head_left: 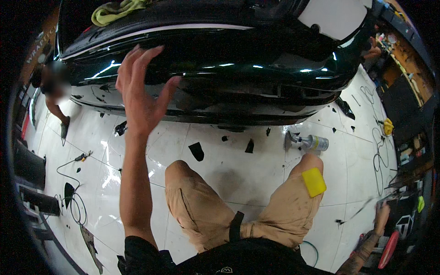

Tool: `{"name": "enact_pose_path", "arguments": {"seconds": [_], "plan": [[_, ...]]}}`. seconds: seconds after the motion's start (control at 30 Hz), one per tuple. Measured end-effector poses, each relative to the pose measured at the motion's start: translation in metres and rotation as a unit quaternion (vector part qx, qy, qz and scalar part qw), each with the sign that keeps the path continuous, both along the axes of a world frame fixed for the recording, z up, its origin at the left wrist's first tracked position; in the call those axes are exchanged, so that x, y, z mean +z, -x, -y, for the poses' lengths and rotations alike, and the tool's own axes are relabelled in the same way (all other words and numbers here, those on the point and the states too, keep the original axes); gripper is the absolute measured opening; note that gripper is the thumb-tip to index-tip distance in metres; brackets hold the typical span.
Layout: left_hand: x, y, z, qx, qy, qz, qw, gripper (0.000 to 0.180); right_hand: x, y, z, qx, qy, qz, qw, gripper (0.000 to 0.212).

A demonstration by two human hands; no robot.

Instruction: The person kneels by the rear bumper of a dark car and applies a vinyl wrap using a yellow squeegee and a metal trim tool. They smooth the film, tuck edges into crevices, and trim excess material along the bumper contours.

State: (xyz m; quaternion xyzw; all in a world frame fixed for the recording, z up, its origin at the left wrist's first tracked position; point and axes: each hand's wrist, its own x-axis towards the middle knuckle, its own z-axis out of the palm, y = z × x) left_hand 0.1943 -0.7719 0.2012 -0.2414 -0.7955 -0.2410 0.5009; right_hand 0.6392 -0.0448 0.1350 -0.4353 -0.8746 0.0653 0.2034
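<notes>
In front of a glossy dark green car bumper (220, 75), my left hand (143, 98) is raised with its fingers spread and nothing in them. Whether its fingertips touch the paint, I cannot tell. Out at the lower right, my right hand (382, 214) is beside a dark box-like holder (403, 217). Its fingers look curled, with thin dark strands close by; what it holds is too blurred to make out. A flat yellow squeegee card (314, 182) rests on my right thigh. Past my right knee, a spray bottle (312, 142) lies on its side.
Black film scraps (196, 151) litter the white tiled floor (220, 183). Cables curl at left (78, 201) and right (378, 156). A green cloth (118, 11) lies on the car. Another person (56, 91) is at the far left; a second person's hand (373, 48) shows past the car's right end.
</notes>
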Motion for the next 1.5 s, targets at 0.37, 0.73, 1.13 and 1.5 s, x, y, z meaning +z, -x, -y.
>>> {"name": "enact_pose_path", "arguments": {"seconds": [0.37,0.73,1.13,1.5], "plan": [[0.012,0.006,0.003,0.047,0.113,0.104,0.987,0.065,-0.011,0.123,0.087,0.193,0.211,0.065,0.956,0.015],[0.017,0.01,0.021,-0.079,0.109,0.143,0.981,0.062,0.029,0.296,0.254,0.576,0.443,-0.209,0.654,0.031],[0.017,0.007,0.014,-0.059,0.108,0.158,0.98,0.069,0.023,0.393,0.509,0.607,0.549,-0.285,0.499,0.017],[0.007,0.005,0.016,-0.044,0.099,0.127,0.986,0.072,0.051,0.414,0.529,0.574,0.714,-0.182,0.358,0.016]]}}
